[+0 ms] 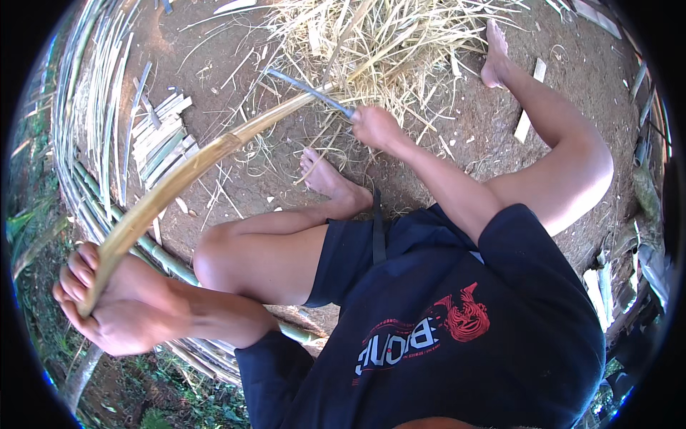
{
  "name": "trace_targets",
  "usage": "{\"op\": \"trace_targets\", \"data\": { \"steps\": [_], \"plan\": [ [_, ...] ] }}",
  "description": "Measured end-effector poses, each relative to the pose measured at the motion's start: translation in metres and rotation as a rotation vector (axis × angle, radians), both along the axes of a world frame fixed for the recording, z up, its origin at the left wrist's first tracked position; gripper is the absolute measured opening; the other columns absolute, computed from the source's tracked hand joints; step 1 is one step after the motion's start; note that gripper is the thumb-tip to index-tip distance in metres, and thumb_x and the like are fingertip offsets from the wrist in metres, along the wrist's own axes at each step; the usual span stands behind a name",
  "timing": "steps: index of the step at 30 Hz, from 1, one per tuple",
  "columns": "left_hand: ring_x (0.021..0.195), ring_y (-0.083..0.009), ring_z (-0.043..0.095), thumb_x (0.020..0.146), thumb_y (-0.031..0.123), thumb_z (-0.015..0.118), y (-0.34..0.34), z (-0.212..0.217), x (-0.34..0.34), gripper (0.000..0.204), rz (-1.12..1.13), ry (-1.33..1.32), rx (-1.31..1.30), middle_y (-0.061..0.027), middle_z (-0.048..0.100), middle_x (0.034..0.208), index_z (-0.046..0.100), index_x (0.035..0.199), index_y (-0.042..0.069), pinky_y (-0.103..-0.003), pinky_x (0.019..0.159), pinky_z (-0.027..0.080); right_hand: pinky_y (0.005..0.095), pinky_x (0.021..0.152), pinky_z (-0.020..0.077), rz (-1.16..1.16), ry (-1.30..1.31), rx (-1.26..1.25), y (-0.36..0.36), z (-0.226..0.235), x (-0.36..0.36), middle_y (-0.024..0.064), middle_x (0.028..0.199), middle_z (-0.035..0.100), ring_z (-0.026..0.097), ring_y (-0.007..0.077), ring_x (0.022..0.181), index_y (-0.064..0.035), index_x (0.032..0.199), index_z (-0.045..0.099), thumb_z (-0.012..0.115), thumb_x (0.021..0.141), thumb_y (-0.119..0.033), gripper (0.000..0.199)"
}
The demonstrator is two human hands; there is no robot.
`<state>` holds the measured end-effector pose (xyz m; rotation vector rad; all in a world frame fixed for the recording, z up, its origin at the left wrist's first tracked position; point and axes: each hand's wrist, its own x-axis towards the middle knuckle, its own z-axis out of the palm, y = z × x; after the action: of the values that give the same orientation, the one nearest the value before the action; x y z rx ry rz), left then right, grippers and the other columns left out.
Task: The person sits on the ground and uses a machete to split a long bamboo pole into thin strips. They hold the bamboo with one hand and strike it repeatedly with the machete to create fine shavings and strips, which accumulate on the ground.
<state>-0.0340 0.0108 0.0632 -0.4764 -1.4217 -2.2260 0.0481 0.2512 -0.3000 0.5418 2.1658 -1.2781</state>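
A long split bamboo strip (184, 170) slants from the lower left up toward the middle of the head view. At its near end my left hand (132, 307) grips it, fingers curled round the edge. My right hand (376, 129) is closed on the handle of a knife; the narrow knife blade (296, 84) points up and left. The blade crosses the strip near its far end; whether it cuts into the bamboo, I cannot tell. Most of the handle is hidden in my fist. Beyond the strip's far end lies a heap of pale shavings (400, 53).
Short flat bamboo slats (164, 139) are stacked on the dirt at the left. Long thin bamboo strips (100, 93) lie beyond them, with green bamboo poles (153, 250) along the left edge. My bare feet rest near the shavings. A loose pale slat (530, 100) lies by my right leg.
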Motion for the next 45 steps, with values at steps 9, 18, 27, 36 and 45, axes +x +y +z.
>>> {"op": "trace_targets", "data": {
  "steps": [9,18,27,36,45],
  "plan": [
    [0.057,-0.0173,0.032,0.093,0.008,0.026,-0.058,-0.003,-0.092,0.019,-0.026,-0.049,-0.009,-0.0043,0.035,0.064,0.038,0.079,0.006,-0.035,0.057,0.035,0.0424,0.067,0.0526,-0.060,-0.130,0.053,0.023,-0.059,0.022,0.0155,0.083,0.065,0.064,0.0255,0.070,-0.0024,0.110,0.061,0.051,0.091,-0.019,0.027],
    [0.051,-0.0139,0.032,0.087,0.022,0.041,-0.015,-0.007,-0.086,0.019,-0.099,-0.147,0.055,-0.0017,0.035,0.058,0.043,0.073,0.009,-0.029,0.052,0.030,0.0340,0.040,0.0437,-0.314,-0.169,-0.321,0.000,0.037,0.012,0.0066,0.060,0.055,0.052,0.0172,0.042,-0.0010,0.087,0.059,0.068,0.084,-0.019,0.021],
    [0.037,-0.0076,0.033,0.091,0.036,0.044,0.030,-0.015,0.009,0.039,0.055,-0.032,0.014,0.0013,0.038,0.047,0.047,0.059,0.013,-0.021,0.040,0.028,0.0402,0.061,0.0512,-0.036,0.661,-0.303,-0.084,0.148,0.043,0.0137,0.067,0.063,0.063,0.0265,0.057,-0.0005,0.098,0.061,0.065,0.084,-0.018,0.022],
    [0.040,-0.0120,0.034,0.090,0.038,0.046,0.024,-0.021,0.033,0.041,0.088,-0.036,0.101,-0.0011,0.033,0.047,0.045,0.059,0.010,-0.026,0.042,0.029,0.0396,0.057,0.0531,-0.100,0.585,-0.245,-0.067,0.123,0.062,0.0169,0.069,0.067,0.065,0.0266,0.053,-0.0014,0.090,0.064,0.064,0.081,-0.016,0.018],
    [0.043,-0.0128,0.031,0.086,0.037,0.051,0.048,-0.024,0.046,0.039,0.063,0.019,0.092,-0.0006,0.033,0.052,0.047,0.058,0.009,-0.027,0.044,0.028,0.0411,0.060,0.0547,-0.066,0.436,-0.272,-0.049,0.132,0.059,0.0140,0.054,0.059,0.061,0.0270,0.047,0.0004,0.083,0.060,0.060,0.081,-0.010,0.011]
  ]
}}
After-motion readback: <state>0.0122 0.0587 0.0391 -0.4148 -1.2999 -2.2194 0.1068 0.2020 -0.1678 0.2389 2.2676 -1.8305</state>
